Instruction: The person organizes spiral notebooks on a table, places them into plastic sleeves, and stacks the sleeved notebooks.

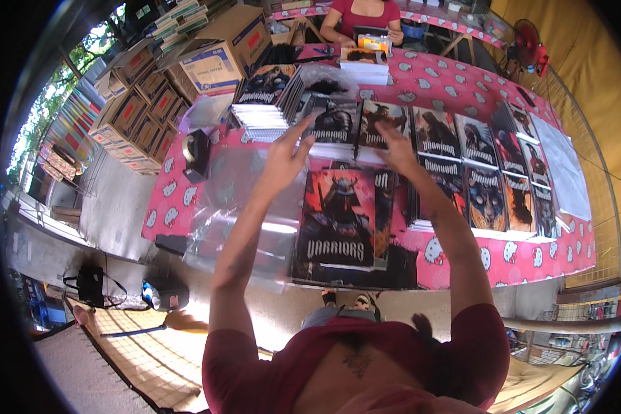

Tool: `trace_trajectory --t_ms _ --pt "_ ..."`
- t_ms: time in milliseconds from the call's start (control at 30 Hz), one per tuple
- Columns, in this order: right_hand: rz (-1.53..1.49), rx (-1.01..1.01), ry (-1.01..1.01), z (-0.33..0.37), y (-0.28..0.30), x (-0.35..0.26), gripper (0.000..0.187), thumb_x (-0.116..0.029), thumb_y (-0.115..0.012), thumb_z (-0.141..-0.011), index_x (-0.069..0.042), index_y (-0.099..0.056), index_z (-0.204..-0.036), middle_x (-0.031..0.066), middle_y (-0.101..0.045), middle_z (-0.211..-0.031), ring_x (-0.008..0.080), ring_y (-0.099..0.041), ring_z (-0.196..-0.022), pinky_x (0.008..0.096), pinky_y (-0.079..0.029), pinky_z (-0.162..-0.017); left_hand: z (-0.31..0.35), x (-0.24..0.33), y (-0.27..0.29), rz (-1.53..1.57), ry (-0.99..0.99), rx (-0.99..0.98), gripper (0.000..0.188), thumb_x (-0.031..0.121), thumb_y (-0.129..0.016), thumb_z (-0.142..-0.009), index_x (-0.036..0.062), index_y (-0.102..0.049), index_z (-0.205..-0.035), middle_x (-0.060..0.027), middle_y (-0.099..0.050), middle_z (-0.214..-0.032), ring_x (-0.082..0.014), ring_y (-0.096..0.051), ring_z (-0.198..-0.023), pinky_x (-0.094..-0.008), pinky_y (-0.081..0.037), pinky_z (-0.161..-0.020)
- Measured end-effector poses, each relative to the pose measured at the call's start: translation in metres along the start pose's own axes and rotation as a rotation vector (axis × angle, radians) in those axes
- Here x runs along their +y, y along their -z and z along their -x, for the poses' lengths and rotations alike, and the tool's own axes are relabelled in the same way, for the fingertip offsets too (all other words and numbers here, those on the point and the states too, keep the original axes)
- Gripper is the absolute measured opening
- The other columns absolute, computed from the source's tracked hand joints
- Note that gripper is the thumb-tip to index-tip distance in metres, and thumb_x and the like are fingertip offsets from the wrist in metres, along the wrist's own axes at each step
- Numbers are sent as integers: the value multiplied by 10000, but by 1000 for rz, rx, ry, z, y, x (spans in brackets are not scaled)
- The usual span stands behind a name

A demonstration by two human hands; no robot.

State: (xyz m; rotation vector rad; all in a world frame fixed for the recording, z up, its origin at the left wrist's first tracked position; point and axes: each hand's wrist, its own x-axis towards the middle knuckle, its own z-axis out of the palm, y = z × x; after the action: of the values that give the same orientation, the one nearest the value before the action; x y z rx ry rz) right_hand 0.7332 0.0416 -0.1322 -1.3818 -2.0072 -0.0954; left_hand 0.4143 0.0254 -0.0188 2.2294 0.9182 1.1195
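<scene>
My left hand [290, 148] is over the table with fingers stretched, beside a stack of dark-covered notebooks [331, 124]. My right hand [397, 145] is open too, its fingers over the cover of the neighbouring notebook stack [370, 114]; whether they touch it I cannot tell. Between my forearms lies a small pile of notebooks, topped by one with a red cover and a horned armoured figure [341, 214]. Clear plastic sheets [245, 214] spread under my left forearm. A taller notebook stack [265, 96] rises beyond my left hand.
Several more notebook stacks [486, 196] fill the right side of the pink patterned table [431, 252]. A black tape dispenser [196, 155] stands at the left edge. Cardboard boxes [214, 65] are piled beyond it. Across the table a person [366, 14] sits near another notebook stack [363, 71].
</scene>
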Motion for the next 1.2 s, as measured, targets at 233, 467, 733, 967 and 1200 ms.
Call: trace_trajectory --t_ms 233,467,733,967,1200 --pt "165 7 -230 -14 0 17 305 -189 -709 -788 -137 -645 -1082 130 -655 -868 363 -627 -751 404 -520 -682 -26 -174 -78 -766 -320 -231 409 126 -613 -847 81 -546 -1248 -186 -618 -1127 -341 -612 -1010 -420 -487 -874" --pt "-1070 128 -220 17 127 -60 271 132 -590 -775 -28 -631 -990 81 -670 -1063 149 -619 -988 267 -491 -842 -42 -24 45 -204 -87 384 165 25 -552 -890 -5 -624 -1036 -193 -677 -834 -349 -670 -719 -384 -536 -621" --pt "-499 35 -113 78 67 -101 392 109 -500 -857 -58 -631 -1187 114 -524 -1355 180 -523 -1187 301 -393 -1014 146 113 9 -488 -429 -183 310 97 -637 -847 7 -631 -1143 -172 -627 -1199 -329 -619 -1100 -386 -506 -899" --pt "-1467 62 -880 122 54 -136 683 -345 -522 -969 -110 -198 -1522 76 -296 -1535 183 -284 -1402 317 -259 -1101 123 48 -18 385 570 212 535 391 -624 -878 -2 -562 -1235 -132 -632 -1175 -261 -622 -1039 -352 -492 -899" --pt "-1215 -32 -825 89 55 -179 937 -538 -593 -882 -93 -81 -1527 147 -63 -1585 285 -158 -1441 364 -200 -1134 85 9 -44 610 738 -95 579 327 -676 -831 -8 -494 -1266 -129 -600 -1169 -247 -593 -1005 -360 -449 -941"
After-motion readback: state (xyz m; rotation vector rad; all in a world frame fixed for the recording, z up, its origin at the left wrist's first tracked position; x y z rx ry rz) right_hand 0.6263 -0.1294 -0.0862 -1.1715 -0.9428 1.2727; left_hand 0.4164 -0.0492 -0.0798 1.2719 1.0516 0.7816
